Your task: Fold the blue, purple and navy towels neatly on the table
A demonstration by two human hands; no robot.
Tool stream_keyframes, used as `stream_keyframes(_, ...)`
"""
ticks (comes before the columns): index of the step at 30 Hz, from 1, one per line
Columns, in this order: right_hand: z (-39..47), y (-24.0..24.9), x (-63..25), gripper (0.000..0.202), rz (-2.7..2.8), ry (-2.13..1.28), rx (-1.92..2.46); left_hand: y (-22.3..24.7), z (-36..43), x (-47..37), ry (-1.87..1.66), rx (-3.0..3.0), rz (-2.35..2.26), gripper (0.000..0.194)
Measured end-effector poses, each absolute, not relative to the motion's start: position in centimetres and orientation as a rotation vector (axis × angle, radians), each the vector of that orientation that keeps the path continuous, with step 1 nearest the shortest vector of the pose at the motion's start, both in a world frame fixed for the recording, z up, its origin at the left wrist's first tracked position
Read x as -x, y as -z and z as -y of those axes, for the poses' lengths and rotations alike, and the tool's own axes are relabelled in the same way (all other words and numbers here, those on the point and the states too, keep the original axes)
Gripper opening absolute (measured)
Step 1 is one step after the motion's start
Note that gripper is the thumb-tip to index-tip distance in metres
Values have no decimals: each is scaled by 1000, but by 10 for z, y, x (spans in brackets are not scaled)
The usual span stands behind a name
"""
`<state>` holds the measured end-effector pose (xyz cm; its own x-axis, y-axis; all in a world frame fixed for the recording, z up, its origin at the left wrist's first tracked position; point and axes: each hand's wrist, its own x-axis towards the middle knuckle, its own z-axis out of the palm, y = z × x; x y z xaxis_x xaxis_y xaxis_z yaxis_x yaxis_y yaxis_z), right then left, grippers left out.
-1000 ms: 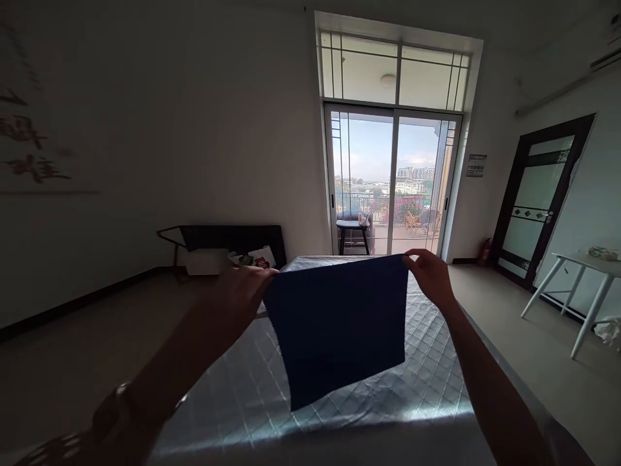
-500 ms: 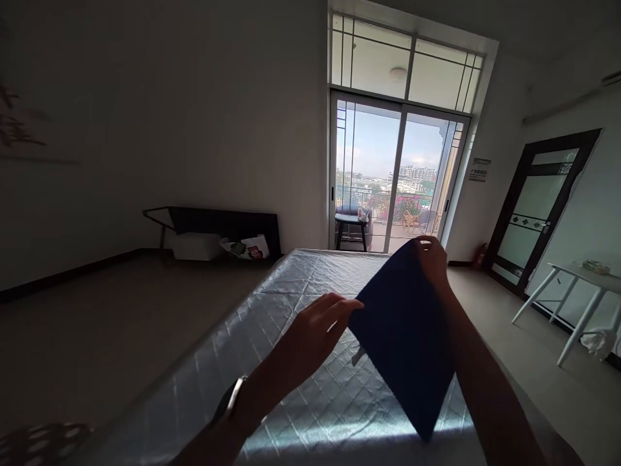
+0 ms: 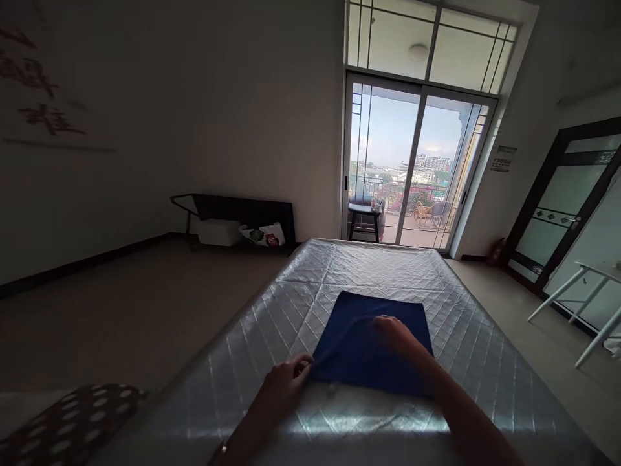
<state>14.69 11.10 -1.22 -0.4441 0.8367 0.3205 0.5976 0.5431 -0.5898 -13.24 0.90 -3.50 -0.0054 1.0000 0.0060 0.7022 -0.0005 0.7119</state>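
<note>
A dark blue cloth (image 3: 359, 353) lies spread on a silvery quilted cover (image 3: 272, 336), roughly a four-sided sheet with a crease running across its left part. My left hand (image 3: 286, 378) is at the cloth's near left corner, its fingers closed on that edge. Over the middle of the cloth is my right hand (image 3: 392, 329), with its fingers curled down on the fabric; its fingertips are blurred and whether they pinch the cloth is unclear. A band of light crosses the cover just below the cloth.
Behind the covered surface is a glass sliding door (image 3: 383, 155). A dark bench (image 3: 242, 213) with a white box (image 3: 219, 233) and a bag (image 3: 264, 235) stands at the back left. A white table (image 3: 601, 268) is at right, polka-dot fabric (image 3: 82, 414) at lower left.
The blue cloth, held up between both hands before, now lies flat on the cover. Both hands have moved down, the right one also leftward onto the cloth's middle. The view has shifted.
</note>
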Motion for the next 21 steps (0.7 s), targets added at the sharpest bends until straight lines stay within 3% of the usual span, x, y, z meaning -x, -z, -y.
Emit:
stream_keyframes(3, -58, 27, -214, 15, 2187, -456, 1442, 34, -10, 134, -844, -1674, -1666, 36)
stream_keyframes(7, -4, 40, -267, 16, 2114, -597, 1609, 26, -9, 138, -921, -1536, -1504, 43)
stream_keyframes(12, 13, 47, -275, 26, 2056, -643, 1607, 25, -7, 145, -992, -1518, -1523, 49)
stream_keyframes(21, 22, 42, -272, 28, 2073, -470, 1510, 35, -8, 143, -1102, -1740, -1579, 37)
